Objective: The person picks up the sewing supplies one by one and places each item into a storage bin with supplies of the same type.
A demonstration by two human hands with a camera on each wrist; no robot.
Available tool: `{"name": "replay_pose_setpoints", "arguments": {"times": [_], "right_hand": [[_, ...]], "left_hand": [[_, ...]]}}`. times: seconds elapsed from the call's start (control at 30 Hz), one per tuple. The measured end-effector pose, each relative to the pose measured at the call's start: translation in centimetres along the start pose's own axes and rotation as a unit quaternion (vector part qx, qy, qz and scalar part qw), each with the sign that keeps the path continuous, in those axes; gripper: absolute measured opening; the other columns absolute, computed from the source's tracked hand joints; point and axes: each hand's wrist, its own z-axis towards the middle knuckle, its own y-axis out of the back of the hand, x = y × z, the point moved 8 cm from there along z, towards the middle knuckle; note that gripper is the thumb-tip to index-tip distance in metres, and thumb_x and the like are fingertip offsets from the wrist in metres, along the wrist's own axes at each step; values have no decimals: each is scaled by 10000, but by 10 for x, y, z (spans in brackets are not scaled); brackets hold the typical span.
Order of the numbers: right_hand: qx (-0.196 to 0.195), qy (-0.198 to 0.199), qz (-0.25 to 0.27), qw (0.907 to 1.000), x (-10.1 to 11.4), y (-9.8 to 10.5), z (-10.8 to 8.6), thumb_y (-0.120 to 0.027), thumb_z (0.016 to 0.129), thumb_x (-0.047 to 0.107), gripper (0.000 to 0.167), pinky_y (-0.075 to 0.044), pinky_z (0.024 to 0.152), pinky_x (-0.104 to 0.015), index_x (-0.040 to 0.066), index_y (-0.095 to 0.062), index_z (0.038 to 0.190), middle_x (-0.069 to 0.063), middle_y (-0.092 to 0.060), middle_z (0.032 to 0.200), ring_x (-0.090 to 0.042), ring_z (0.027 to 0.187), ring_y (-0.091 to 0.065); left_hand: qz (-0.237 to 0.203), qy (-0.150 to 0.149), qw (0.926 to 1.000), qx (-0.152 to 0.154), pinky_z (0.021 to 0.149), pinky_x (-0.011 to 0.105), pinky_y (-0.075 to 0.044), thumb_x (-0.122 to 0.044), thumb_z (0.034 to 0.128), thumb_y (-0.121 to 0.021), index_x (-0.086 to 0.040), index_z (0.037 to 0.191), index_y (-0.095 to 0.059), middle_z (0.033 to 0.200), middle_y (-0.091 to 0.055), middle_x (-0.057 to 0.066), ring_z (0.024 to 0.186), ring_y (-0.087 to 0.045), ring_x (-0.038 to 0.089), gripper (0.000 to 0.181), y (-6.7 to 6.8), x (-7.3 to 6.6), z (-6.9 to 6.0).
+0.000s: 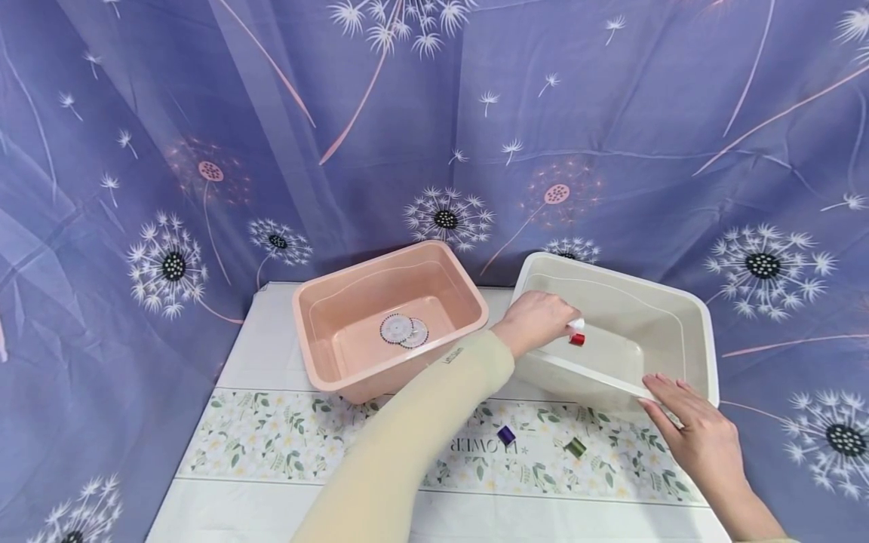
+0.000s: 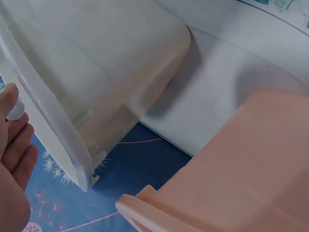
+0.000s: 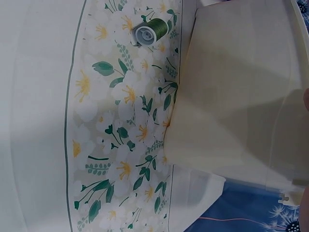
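Over the white bin (image 1: pixel 679 302), my left hand (image 1: pixel 536 320) pinches a small white item (image 1: pixel 576 324), also visible between thumb and fingers of that hand (image 2: pixel 17 159) in the left wrist view. A red spool (image 1: pixel 577 340) shows just below it; whether it is held too, I cannot tell. My right hand (image 1: pixel 699 434) rests with fairly straight fingers on the bin's near right rim. On the cloth in front of the bin lie a green spool (image 1: pixel 575 448), seen on its side in the right wrist view (image 3: pixel 152 32), and a dark purple spool (image 1: pixel 505 435).
To the left of the white bin stands a pink bin (image 1: pixel 326 385) with two round discs (image 1: pixel 397 329) edged with small dots overlapping on its floor. A blue curtain (image 1: pixel 380 188) with dandelion prints hangs behind both bins.
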Motion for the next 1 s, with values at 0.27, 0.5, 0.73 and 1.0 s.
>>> {"name": "replay_pose_setpoints", "arguments": {"times": [0.27, 0.5, 0.73, 1.0], "right_hand": [[4, -2, -7, 10000, 0, 0, 0, -474, 1048, 704, 731, -243, 1175, -34, 79, -806, 1232, -220, -781, 1138, 277, 1347, -330], [-18, 13, -27, 10000, 1, 0, 0, -467, 1050, 705, 741, -261, 1190, -57, 68, -809, 1211, -217, -782, 1134, 277, 1348, -326], [3, -21, -38, 10000, 0, 0, 1, -459, 1049, 713, 754, -244, 1182, -41, 64, -809, 1207, -218, -781, 1138, 281, 1347, -315], [5, -7, -20, 10000, -1, -1, -1, -469, 1050, 703, 729, -255, 1190, -55, 83, -807, 1232, -219, -780, 1140, 270, 1357, -325]], "left_hand": [[-182, 142, 9996, 164, 815, 263, -579, -452, 1086, -626, -304, 1178, -783, 1040, -771, -158, 978, -721, 51, 234, -5, 2, 6], [-416, 296, 9984, 226, 842, 268, -585, -443, 1051, -689, -294, 1180, -799, 1084, -779, -134, 991, -714, 60, 225, -7, 6, 12], [-483, 383, 9970, 475, 879, 261, -575, -467, 1025, -717, -281, 1162, -792, 1098, -767, -134, 1010, -698, 53, 243, -9, 9, 17], [-717, 600, 9936, 630, 875, 265, -579, -447, 1027, -722, -298, 1217, -791, 1164, -766, -149, 1029, -693, 44, 251, -9, 12, 23]]}}
